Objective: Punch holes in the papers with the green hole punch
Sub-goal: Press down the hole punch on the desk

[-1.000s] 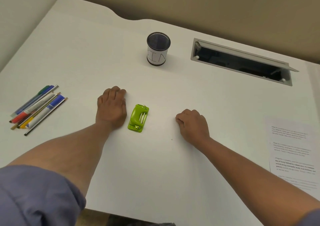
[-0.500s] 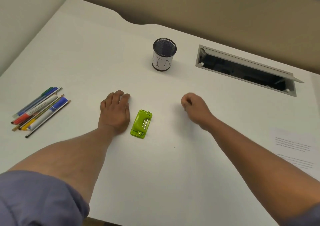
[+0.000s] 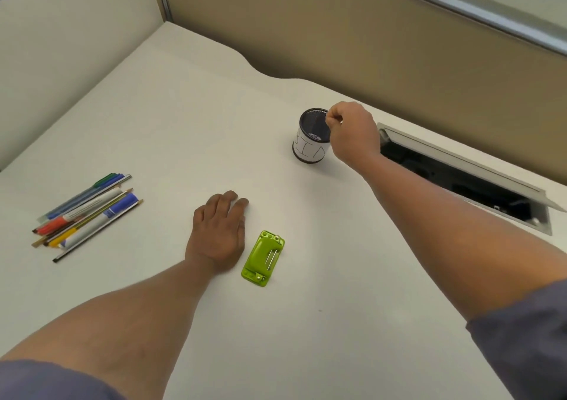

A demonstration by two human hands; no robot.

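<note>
The green hole punch point(image 3: 264, 258) lies flat on the white desk point(image 3: 306, 323), long side pointing away from me. My left hand point(image 3: 217, 237) rests palm down on the desk just left of it, a small gap apart, holding nothing. My right hand point(image 3: 352, 132) is raised over the right rim of a black mesh cup point(image 3: 308, 151) with a white label, fingertips pinched together. I cannot tell whether anything small is between them. No papers are in view.
A bundle of pens and markers point(image 3: 86, 212) lies at the left of the desk. An open cable hatch point(image 3: 460, 178) is sunk into the desk at the right rear. Partition walls close off the back and left.
My right hand has lifted from the desk near the punch and travelled away to the mesh cup. The view has tilted up and left, so the papers at the right have left the frame.
</note>
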